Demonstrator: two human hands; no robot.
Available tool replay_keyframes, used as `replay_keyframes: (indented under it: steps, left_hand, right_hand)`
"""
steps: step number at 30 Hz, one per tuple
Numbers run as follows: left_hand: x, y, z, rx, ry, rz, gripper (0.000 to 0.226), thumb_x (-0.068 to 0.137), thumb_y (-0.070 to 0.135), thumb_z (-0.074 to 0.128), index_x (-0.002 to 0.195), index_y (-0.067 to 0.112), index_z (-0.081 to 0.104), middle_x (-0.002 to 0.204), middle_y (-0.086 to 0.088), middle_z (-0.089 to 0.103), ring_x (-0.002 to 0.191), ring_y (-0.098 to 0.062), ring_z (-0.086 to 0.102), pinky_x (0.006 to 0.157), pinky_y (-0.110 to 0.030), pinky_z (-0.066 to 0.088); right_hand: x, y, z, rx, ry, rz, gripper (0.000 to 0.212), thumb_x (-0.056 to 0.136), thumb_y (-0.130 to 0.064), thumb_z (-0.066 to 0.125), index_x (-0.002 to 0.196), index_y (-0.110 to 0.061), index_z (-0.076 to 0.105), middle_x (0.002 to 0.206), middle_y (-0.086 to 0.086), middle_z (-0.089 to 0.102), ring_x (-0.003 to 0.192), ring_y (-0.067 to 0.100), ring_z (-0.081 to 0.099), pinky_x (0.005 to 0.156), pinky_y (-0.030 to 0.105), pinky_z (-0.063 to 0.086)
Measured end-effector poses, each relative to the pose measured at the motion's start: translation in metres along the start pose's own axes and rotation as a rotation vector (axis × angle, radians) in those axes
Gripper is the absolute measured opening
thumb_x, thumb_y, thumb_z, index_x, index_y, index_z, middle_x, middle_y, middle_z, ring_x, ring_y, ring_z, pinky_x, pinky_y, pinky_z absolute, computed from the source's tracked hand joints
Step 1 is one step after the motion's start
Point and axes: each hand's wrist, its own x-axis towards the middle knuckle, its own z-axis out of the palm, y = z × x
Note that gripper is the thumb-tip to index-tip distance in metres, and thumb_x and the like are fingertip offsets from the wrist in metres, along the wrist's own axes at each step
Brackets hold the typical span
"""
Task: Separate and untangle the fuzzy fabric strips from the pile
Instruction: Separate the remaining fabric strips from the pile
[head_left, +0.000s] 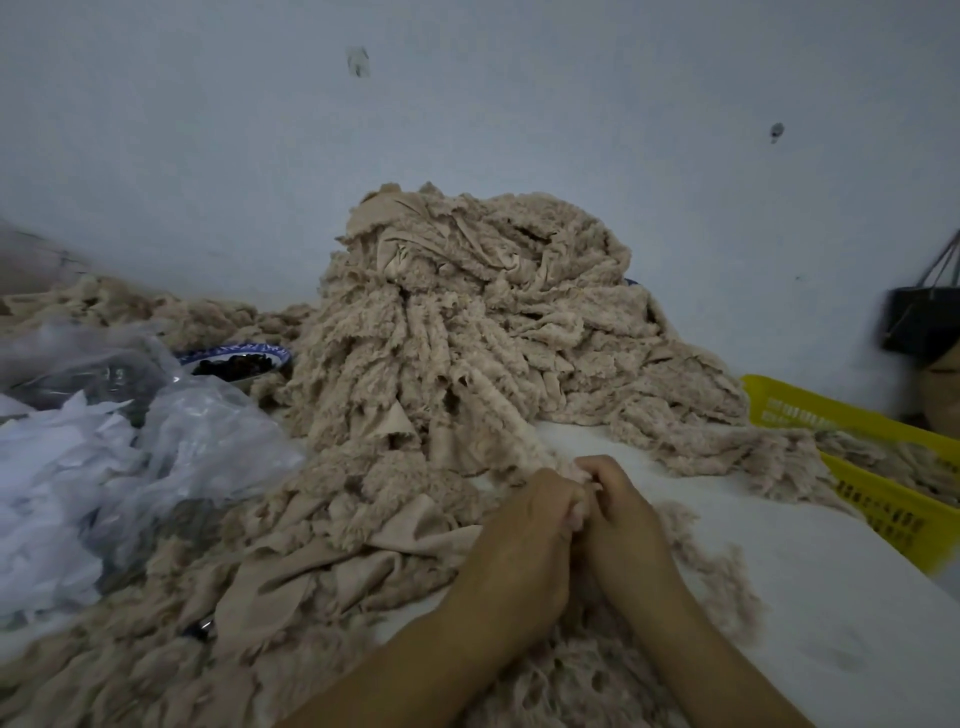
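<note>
A tall pile of beige fuzzy fabric strips (467, 322) rises against the wall at the middle of the table, with more strips spilling forward and to the left. My left hand (524, 530) and my right hand (623, 519) meet knuckle to knuckle at the pile's front edge. Both have curled fingers that pinch the same fuzzy strip (576, 470) between them. The strip runs from the pile down under my wrists, where more fuzzy fabric (597, 680) lies.
Crumpled clear plastic bags (130, 441) fill the left side. A blue-rimmed bowl of dark pieces (236, 361) sits behind them. A yellow plastic basket (883, 483) holding strips stands at the right table edge. A black bag (919, 317) hangs on the wall.
</note>
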Motion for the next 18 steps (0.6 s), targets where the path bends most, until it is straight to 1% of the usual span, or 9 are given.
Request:
replay_keyframes:
  steps: [2,4,6,8,11,14,16,17,18]
  left_hand:
    - [0.001,0.006,0.002,-0.044,-0.012,-0.003,0.016,0.096,-0.005,0.036,0.088,-0.004,0.05,0.081,-0.008,0.041,0.069,-0.019,0.032,0.062,-0.031,0.03]
    - [-0.001,0.009,0.005,-0.088,-0.053,-0.029,0.014,0.095,-0.002,0.035,0.089,-0.002,0.048,0.085,-0.011,0.044,0.072,-0.024,0.037,0.063,-0.041,0.033]
    - [-0.005,0.007,0.008,-0.097,-0.094,-0.064,0.016,0.099,0.007,0.034,0.092,0.001,0.048,0.089,-0.01,0.047,0.076,-0.025,0.041,0.066,-0.043,0.036]
    - [-0.005,0.001,0.012,-0.109,-0.138,-0.146,0.019,0.105,0.017,0.034,0.096,0.01,0.049,0.09,-0.003,0.051,0.079,-0.019,0.047,0.069,-0.036,0.04]
    - [0.001,-0.008,0.01,-0.408,-0.066,-0.455,0.019,0.105,0.025,0.046,0.092,0.02,0.059,0.078,0.011,0.062,0.071,-0.005,0.057,0.069,-0.021,0.047]
    - [0.006,-0.023,0.0,-0.997,0.144,-0.842,0.032,0.096,0.037,0.059,0.09,0.007,0.071,0.076,-0.005,0.072,0.056,-0.013,0.061,0.058,-0.024,0.049]
    - [0.007,-0.038,-0.013,-1.188,0.224,-0.926,0.055,0.086,0.055,0.06,0.099,0.002,0.066,0.068,-0.007,0.067,0.046,-0.012,0.053,0.046,-0.023,0.043]
    - [0.009,-0.042,-0.02,-1.259,0.23,-0.959,0.059,0.085,0.059,0.059,0.113,0.007,0.061,0.08,-0.009,0.071,0.055,-0.015,0.062,0.047,-0.025,0.048]
    - [0.009,-0.046,-0.025,-1.313,0.236,-1.005,0.06,0.087,0.057,0.059,0.126,0.011,0.058,0.102,-0.012,0.074,0.074,-0.021,0.072,0.054,-0.03,0.056]
  right_hand:
    - [0.0,-0.005,-0.003,0.259,0.006,0.085,0.03,0.103,-0.011,0.044,0.096,-0.037,0.056,0.082,0.006,0.066,0.068,0.018,0.058,0.058,0.024,0.045]
    - [-0.003,-0.012,-0.003,0.528,-0.013,0.168,0.039,0.103,-0.005,0.042,0.092,-0.035,0.064,0.078,0.012,0.067,0.066,0.02,0.059,0.057,0.033,0.047]
    - [-0.004,-0.016,-0.002,0.696,0.002,0.225,0.045,0.103,-0.005,0.041,0.086,-0.035,0.069,0.07,0.004,0.069,0.06,0.016,0.063,0.055,0.034,0.048]
    - [-0.004,-0.017,-0.003,0.738,0.056,0.235,0.04,0.105,-0.011,0.042,0.088,-0.036,0.068,0.068,-0.001,0.069,0.057,0.013,0.062,0.051,0.031,0.048]
    - [-0.005,-0.018,-0.007,0.439,0.146,0.055,0.033,0.103,-0.012,0.042,0.094,-0.039,0.06,0.067,-0.015,0.066,0.053,-0.001,0.057,0.046,0.015,0.045]
    - [-0.01,-0.024,-0.008,0.037,0.085,-0.293,0.033,0.104,-0.014,0.042,0.097,-0.044,0.055,0.086,-0.023,0.062,0.082,-0.009,0.056,0.068,0.004,0.042]
    - [-0.013,-0.028,-0.001,-0.234,-0.068,-0.487,0.029,0.104,-0.016,0.043,0.106,-0.034,0.064,0.099,-0.021,0.057,0.091,-0.002,0.049,0.08,0.011,0.038]
    - [-0.015,-0.028,0.004,-0.323,-0.177,-0.543,0.027,0.103,-0.016,0.045,0.11,-0.03,0.067,0.103,-0.016,0.058,0.094,0.005,0.047,0.083,0.017,0.039]
    - [-0.016,-0.028,0.009,-0.373,-0.272,-0.571,0.026,0.103,-0.018,0.046,0.114,-0.029,0.067,0.107,-0.013,0.059,0.097,0.006,0.044,0.084,0.022,0.038]
